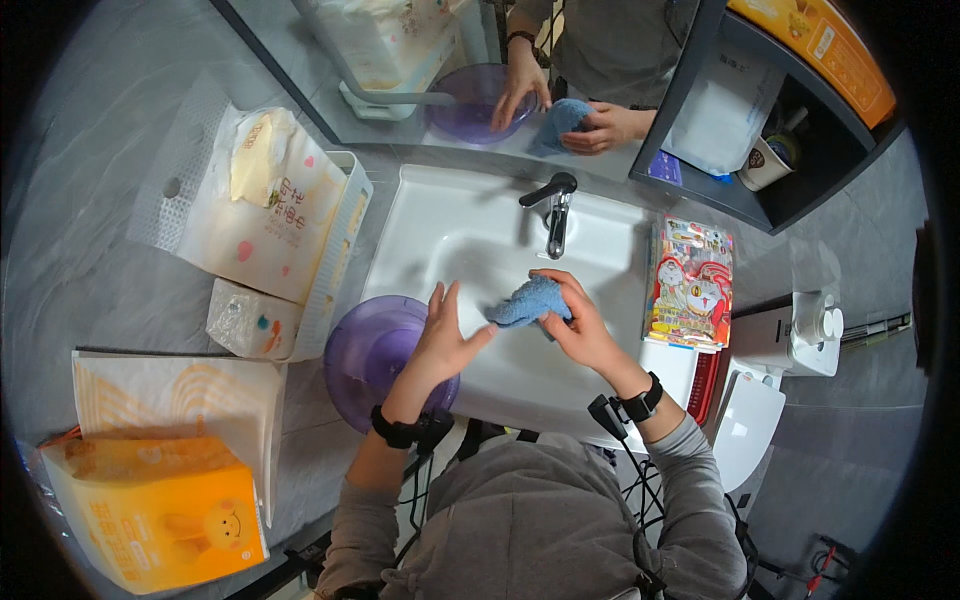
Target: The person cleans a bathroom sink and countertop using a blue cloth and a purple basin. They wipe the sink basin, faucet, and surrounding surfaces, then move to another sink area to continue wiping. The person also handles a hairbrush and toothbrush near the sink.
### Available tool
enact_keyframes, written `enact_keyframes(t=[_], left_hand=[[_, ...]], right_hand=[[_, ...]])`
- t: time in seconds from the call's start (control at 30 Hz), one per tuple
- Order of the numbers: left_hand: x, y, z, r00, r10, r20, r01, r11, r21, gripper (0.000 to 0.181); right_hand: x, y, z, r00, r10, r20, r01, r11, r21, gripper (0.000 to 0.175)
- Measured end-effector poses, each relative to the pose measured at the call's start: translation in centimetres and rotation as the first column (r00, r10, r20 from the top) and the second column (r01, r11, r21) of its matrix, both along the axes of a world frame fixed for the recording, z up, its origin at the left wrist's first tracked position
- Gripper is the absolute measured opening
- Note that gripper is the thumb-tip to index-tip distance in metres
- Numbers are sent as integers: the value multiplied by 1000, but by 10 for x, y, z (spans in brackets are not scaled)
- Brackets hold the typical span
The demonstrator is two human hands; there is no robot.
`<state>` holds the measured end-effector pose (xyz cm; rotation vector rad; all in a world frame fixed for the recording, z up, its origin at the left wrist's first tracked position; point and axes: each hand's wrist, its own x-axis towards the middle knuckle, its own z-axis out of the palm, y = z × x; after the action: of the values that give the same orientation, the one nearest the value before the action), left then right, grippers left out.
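Over the white washbasin [480, 202], my right hand [574, 319] grips a bunched blue terry cloth [529, 301], fingers behind it and thumb in front. My left hand [446, 341] is held just left of the cloth, fingers apart and holding nothing; its thumb tip is close to the cloth's left end, and whether they touch I cannot tell. Below my left hand and wrist, a purple translucent plastic basin [360, 360] stands at the washbasin's left edge. Beyond my hands is a chrome faucet [556, 221] with a dark lever.
Left stand a white plastic basket [352, 187] with tissue packs, and a yellow bag [172, 517]. Colorful printed packets [690, 285] lie on the washbasin's right edge, near a red tray [705, 386]. A mirror [480, 45] and dark shelf [709, 191] are behind; a toilet [750, 427] stands right.
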<state>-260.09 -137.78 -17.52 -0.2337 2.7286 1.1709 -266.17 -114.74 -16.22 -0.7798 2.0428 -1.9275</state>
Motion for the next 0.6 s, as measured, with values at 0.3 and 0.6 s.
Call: enact_keyframes(t=[0.3, 0.6], left_hand=[[-17, 41, 29, 981, -171, -94, 191, 940, 283, 36], [-24, 56, 10, 956, -83, -283, 213, 856, 472, 32]], right_hand=[[0, 14, -2, 989, 5, -147, 13, 992, 122, 31], [18, 11, -53, 757, 62, 650, 137, 958, -251, 66]])
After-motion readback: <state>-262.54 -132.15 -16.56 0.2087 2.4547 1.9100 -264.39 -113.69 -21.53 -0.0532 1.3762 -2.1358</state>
